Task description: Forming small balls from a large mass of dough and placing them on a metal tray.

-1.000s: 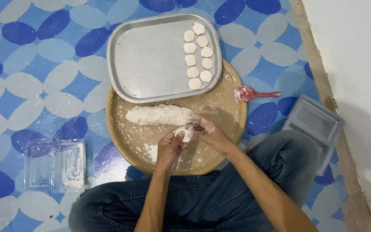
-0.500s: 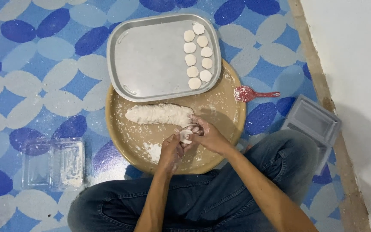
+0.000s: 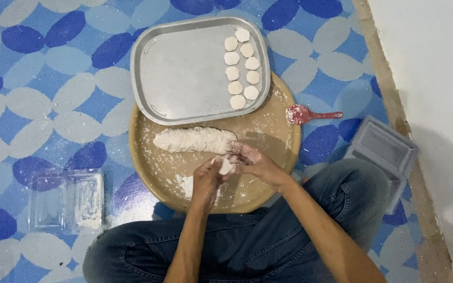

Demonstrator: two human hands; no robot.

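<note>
While I sit cross-legged on the floor, my left hand (image 3: 206,176) and right hand (image 3: 255,163) meet over the round wooden board (image 3: 268,131), fingers of both closed on a small dough piece (image 3: 225,166). Just beyond lies the floured dough log (image 3: 192,140). Eight discs (image 3: 242,65) sit in the metal tray (image 3: 184,68).

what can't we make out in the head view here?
- Dough piece: mostly covered by left hand and right hand; shape unclear.
- Wooden board: far edge under metal tray.
- Grey container: near side behind the knee.
</note>
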